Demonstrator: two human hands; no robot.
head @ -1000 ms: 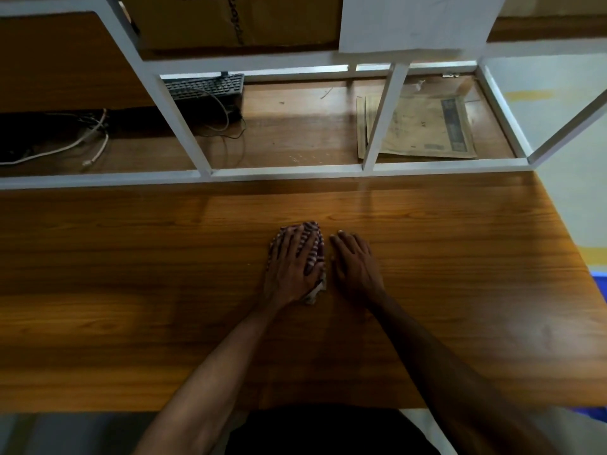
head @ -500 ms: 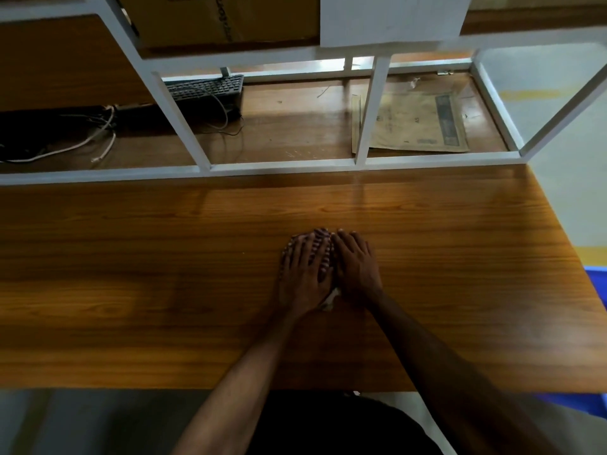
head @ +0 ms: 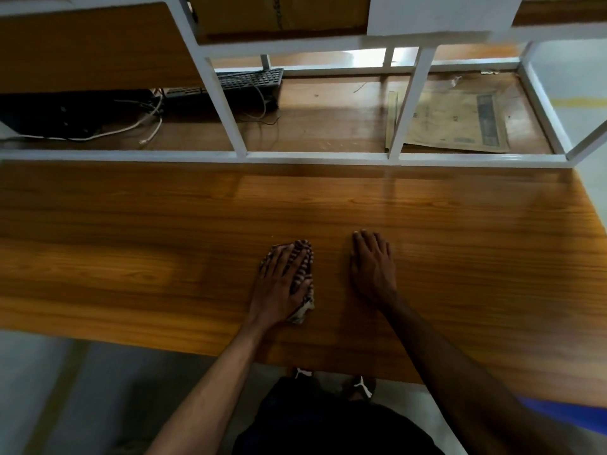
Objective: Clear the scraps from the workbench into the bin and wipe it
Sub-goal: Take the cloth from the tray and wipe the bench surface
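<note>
- Our left hand (head: pixel 282 284) lies flat on the striped cloth (head: pixel 303 274), fingers straight and spread, pressing it down on the workbench (head: pixel 131 257); it does not curl around the cloth.
- We should keep the palm weight even, so that the whole cloth slides and its loose corner under the wrist does not fold.
- Our right hand (head: pixel 372 267) rests flat and holds nothing, a little apart to the right of the cloth; it works well as a support while we lean.
- We judge that long overlapping strokes along the wood grain are best.
- We see no scraps around the hands, and the bin is not clearly in view.
- Far beyond the fingertips, behind the white frame (head: pixel 315 156), lie a keyboard (head: pixel 249 78) and a worn paper sheet (head: pixel 460 123).
</note>
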